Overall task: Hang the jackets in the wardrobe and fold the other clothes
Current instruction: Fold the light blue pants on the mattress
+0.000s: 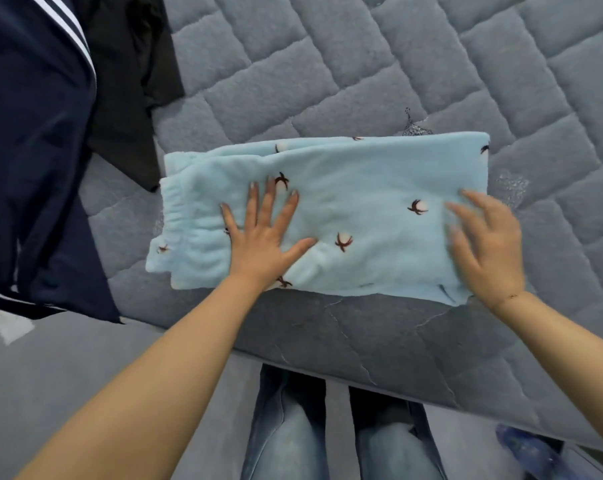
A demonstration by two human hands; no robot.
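Observation:
Light blue fleece pants [369,188] with small dark motifs lie folded on the grey quilted bed [362,64], elastic waistband to the left. My left hand [263,233] presses flat on the pants near the waistband, fingers spread. My right hand [487,244] hovers at the pants' right end, blurred, fingers relaxed and slightly bent, holding nothing. A navy jacket [33,150] with white stripes lies at the left, partly over a black garment [127,81].
The bed's front edge [379,344] runs just below the pants. My legs in jeans [286,438] stand against it. A blue object [525,448] sits on the floor at the bottom right.

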